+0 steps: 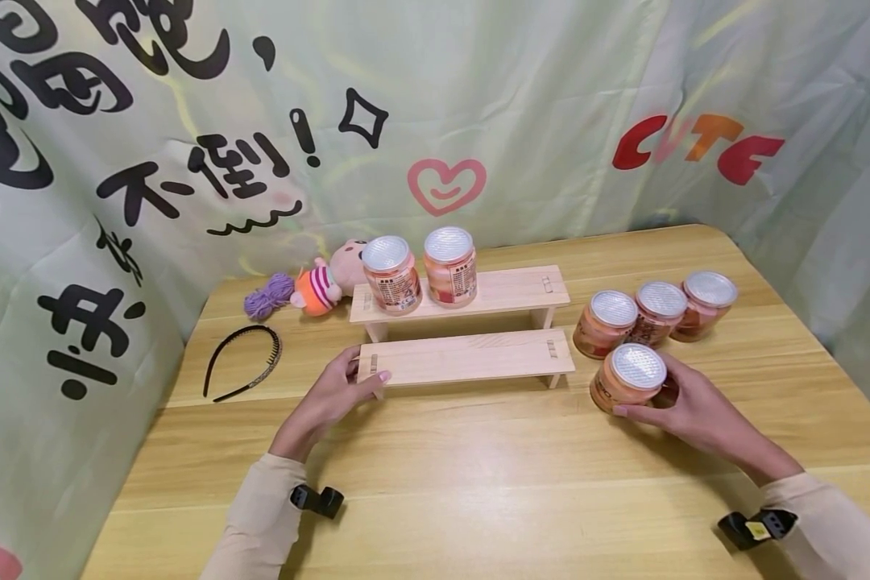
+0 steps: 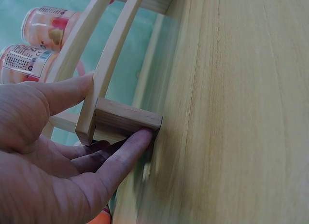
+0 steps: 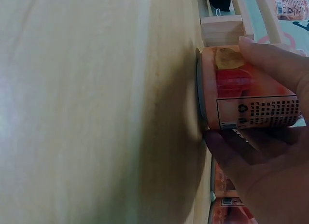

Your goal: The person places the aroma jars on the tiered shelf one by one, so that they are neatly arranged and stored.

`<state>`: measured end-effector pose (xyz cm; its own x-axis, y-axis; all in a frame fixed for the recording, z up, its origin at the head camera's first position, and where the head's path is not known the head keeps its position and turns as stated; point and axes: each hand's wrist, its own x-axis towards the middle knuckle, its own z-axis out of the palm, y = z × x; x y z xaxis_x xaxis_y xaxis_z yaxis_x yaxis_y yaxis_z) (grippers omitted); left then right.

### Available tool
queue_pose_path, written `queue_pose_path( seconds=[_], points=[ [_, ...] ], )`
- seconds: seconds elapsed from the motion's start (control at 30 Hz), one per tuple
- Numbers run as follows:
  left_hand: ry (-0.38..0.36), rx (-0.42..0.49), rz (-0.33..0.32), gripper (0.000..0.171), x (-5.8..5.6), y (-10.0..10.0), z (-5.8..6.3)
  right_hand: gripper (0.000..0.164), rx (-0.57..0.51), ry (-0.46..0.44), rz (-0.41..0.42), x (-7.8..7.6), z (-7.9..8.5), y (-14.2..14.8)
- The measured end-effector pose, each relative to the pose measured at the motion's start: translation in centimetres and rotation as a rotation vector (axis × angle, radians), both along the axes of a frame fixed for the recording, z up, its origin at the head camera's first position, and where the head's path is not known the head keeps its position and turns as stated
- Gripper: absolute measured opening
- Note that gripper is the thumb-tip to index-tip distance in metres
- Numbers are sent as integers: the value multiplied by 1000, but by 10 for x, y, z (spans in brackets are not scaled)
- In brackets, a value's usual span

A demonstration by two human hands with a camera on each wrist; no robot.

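A two-step wooden rack (image 1: 471, 358) stands mid-table. My left hand (image 1: 337, 393) holds its lower step at the left end, thumb on the top board and fingers against the leg (image 2: 128, 115). At the right, my right hand (image 1: 696, 407) grips a fruit can (image 1: 629, 377) with a silver lid, thumb on one side and fingers on the other. In the right wrist view that can (image 3: 251, 89) is upright, its base at or just above the tabletop; which, I cannot tell. Two more fruit cans (image 1: 450, 267) stand on the upper step's left half.
Three similar cans (image 1: 660, 310) stand in a row behind the held one, right of the rack. On the left lie a black headband (image 1: 267, 366), purple yarn (image 1: 269, 296) and a plush toy (image 1: 319, 288). A printed curtain (image 1: 551, 121) hangs behind the table (image 1: 464, 483).
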<state>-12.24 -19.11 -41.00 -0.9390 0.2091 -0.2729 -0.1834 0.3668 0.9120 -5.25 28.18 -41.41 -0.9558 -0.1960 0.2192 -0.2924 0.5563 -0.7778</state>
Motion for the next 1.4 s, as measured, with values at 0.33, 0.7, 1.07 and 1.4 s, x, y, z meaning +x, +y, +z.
queue_pose_path(
  seconds=[0.33, 0.7, 1.07, 1.4],
  points=[
    [-2, -1, 0, 71, 0, 0, 0, 71, 0, 30, 19, 0, -1, 1],
    [1, -3, -10, 72, 0, -2, 0, 74, -6, 45, 55, -1, 17, 3],
    [6, -25, -8, 73, 0, -1, 0, 74, 16, 121, 90, -6, 46, 5],
    [0, -10, -2, 71, 0, 0, 1, 68, 68, 125, 119, -21, 81, -4]
  ],
)
